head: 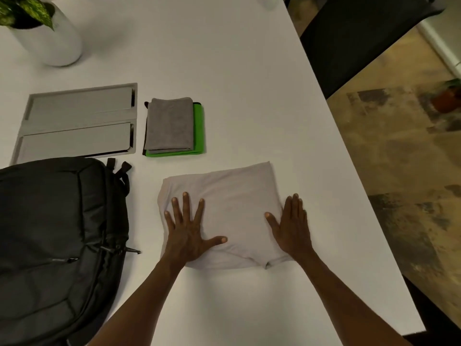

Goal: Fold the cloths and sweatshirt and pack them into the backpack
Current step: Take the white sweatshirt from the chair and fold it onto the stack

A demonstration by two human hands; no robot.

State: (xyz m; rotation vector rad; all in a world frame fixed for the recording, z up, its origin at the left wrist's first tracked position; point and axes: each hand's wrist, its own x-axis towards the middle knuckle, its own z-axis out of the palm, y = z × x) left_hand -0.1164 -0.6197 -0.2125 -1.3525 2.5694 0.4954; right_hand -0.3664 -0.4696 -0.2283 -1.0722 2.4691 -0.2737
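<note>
We see both hands pressing flat on a folded pale sweatshirt (pixel 224 208) that lies on the white desk (pixel 249 96), near its front edge. The left hand (pixel 187 231) rests on the sweatshirt's left part with its fingers (pixel 185 203) straight and spread, thumb out to the right, gripping nothing. The right hand (pixel 291 228) lies along the sweatshirt's right edge, its fingers straight and held together, also gripping nothing. Just left of the sweatshirt lies the black backpack (pixel 57 240), flat on the desk with its zippers closed as far as we can tell. Beyond the sweatshirt, apart from it, sits a stack of folded cloths: a grey cloth (pixel 169 123) on top, a green cloth (pixel 198 128) under it showing along the right and front edges. Left of the stack a grey hatch (pixel 79 121) is set into the desk, and a white plant pot (pixel 52 36) stands at the far left corner
</note>
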